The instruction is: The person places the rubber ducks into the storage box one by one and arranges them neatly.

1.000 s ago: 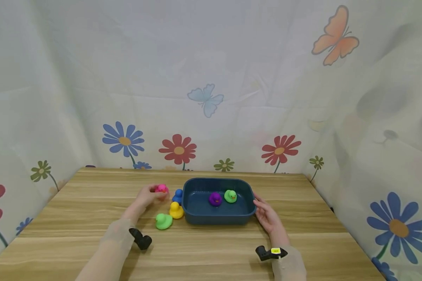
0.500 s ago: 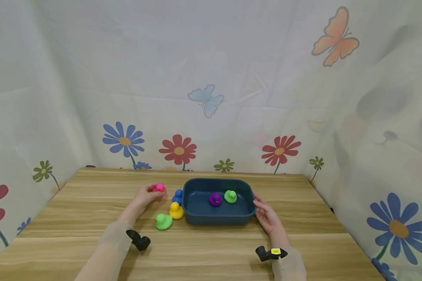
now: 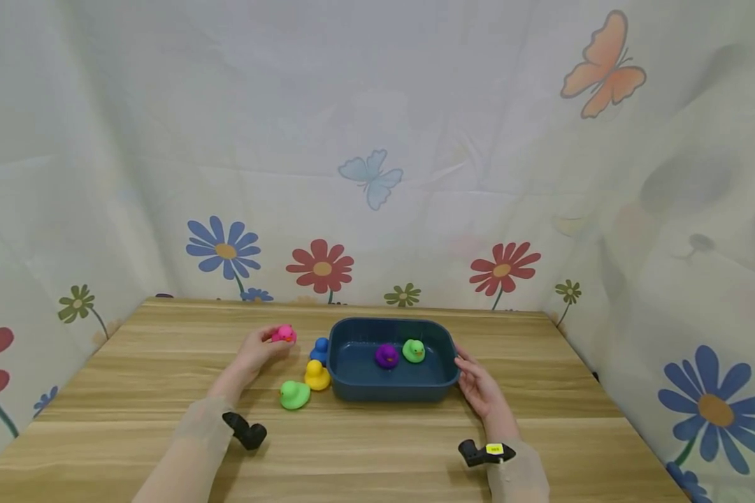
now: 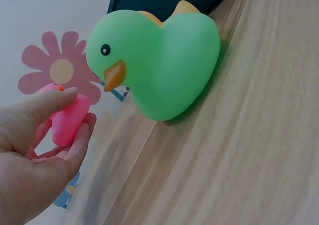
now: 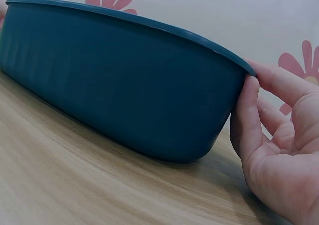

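Observation:
My left hand (image 3: 259, 351) pinches a pink rubber duck (image 3: 285, 334) between thumb and fingers, left of the dark blue basin (image 3: 393, 394). In the left wrist view the pink duck (image 4: 71, 119) shows between the thumb and fingertips. My right hand (image 3: 480, 389) is at the basin's right end; in the right wrist view its thumb and fingertips touch the wall just under the rim, without curling round it. Inside the basin sit a purple duck (image 3: 386, 356) and a light green duck (image 3: 414, 351).
Left of the basin, a blue duck (image 3: 320, 351) and a yellow duck (image 3: 317, 376) stand close to its wall. Nearer the front is another green duck (image 3: 295, 395). A wooden table (image 3: 377, 454) bears everything, with a flowered cloth (image 3: 277, 175) hanging behind and at the sides.
My left hand has moved a little to the left with the pink duck, away from the blue duck. The right hand and basin have stayed in place.

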Available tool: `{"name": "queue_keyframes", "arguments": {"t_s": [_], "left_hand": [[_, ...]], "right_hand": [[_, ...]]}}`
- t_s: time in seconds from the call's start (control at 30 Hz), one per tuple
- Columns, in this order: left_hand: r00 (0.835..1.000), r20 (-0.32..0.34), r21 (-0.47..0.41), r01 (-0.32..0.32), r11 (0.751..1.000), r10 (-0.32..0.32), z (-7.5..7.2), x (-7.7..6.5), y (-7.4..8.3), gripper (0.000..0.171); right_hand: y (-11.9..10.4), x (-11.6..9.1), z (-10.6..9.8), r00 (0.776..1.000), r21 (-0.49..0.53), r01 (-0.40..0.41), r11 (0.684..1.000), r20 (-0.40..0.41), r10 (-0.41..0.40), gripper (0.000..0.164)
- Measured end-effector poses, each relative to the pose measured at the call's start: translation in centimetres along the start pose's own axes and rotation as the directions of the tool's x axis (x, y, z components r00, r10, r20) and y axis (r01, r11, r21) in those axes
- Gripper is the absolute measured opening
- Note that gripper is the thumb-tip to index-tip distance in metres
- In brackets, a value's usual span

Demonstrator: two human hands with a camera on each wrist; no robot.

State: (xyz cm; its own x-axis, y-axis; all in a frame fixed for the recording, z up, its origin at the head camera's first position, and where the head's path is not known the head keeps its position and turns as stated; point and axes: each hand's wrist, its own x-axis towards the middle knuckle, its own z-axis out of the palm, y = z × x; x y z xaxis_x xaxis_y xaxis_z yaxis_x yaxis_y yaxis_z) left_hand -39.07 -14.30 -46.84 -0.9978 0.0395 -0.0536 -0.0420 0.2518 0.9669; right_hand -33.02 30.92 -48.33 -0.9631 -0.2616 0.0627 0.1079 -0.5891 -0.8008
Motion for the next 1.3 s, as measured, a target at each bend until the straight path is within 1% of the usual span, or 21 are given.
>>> {"name": "queue_keyframes", "arguments": {"t_s": [0.13, 0.27, 0.53, 0.57, 0.7, 0.8, 0.93, 1.03, 1.17, 1.3], "left_hand": [[1.000, 0.002, -0.017, -0.002, 1.000, 0.002, -0.1, 0.2, 0.0, 0.062], [1.000, -0.001, -0.029, 0.012, 1.000, -0.012, 0.1, 0.3, 0.1, 0.064], [1.000, -0.004, -0.060, 0.027, 0.998, -0.027, 0.7, 0.1, 0.6, 0.069], [0.999, -0.008, -0.065, 0.037, 0.997, -0.037, 0.8, 0.1, 0.7, 0.069], [0.999, -0.010, -0.060, 0.042, 0.997, -0.042, 1.3, 0.0, 1.1, 0.070], [0.999, -0.009, -0.040, 0.033, 0.999, -0.034, 1.6, 0.0, 1.5, 0.070], [1.000, 0.002, -0.038, 0.025, 0.999, -0.025, 2.2, -0.1, 2.1, 0.070], [0.999, 0.024, -0.088, 0.034, 0.996, -0.032, 2.6, -0.1, 2.7, 0.070], [0.997, 0.071, -0.156, 0.029, 0.987, -0.018, 3.0, -0.1, 3.7, 0.071], [0.995, 0.099, -0.188, 0.011, 0.982, 0.008, 3.4, -0.1, 4.7, 0.069]], "right_hand": [[0.0, 0.0, -0.1, 1.000, -0.004, 0.003, 1.000, 0.001, -0.003, 0.039], [0.1, 0.0, -0.1, 1.000, -0.002, 0.004, 1.000, 0.000, -0.004, 0.040], [0.1, 0.1, -0.2, 1.000, 0.046, -0.002, 0.999, 0.003, 0.002, 0.042], [0.1, 0.1, -0.2, 1.000, 0.048, -0.001, 0.999, 0.006, 0.000, 0.042], [0.1, 0.1, -0.1, 1.000, 0.048, -0.002, 0.999, 0.011, 0.001, 0.042], [0.1, 0.1, -0.1, 1.000, 0.041, -0.002, 0.999, 0.010, 0.001, 0.041], [0.0, 0.1, -0.2, 1.000, 0.033, -0.001, 0.999, 0.022, 0.000, 0.041], [0.0, 0.1, -0.3, 0.999, 0.034, -0.001, 0.999, 0.040, 0.000, 0.041], [0.1, 0.1, -0.4, 0.999, 0.032, 0.000, 0.999, 0.050, -0.002, 0.041], [0.0, 0.1, -0.4, 0.999, 0.028, 0.004, 1.000, 0.046, -0.005, 0.040]]}}
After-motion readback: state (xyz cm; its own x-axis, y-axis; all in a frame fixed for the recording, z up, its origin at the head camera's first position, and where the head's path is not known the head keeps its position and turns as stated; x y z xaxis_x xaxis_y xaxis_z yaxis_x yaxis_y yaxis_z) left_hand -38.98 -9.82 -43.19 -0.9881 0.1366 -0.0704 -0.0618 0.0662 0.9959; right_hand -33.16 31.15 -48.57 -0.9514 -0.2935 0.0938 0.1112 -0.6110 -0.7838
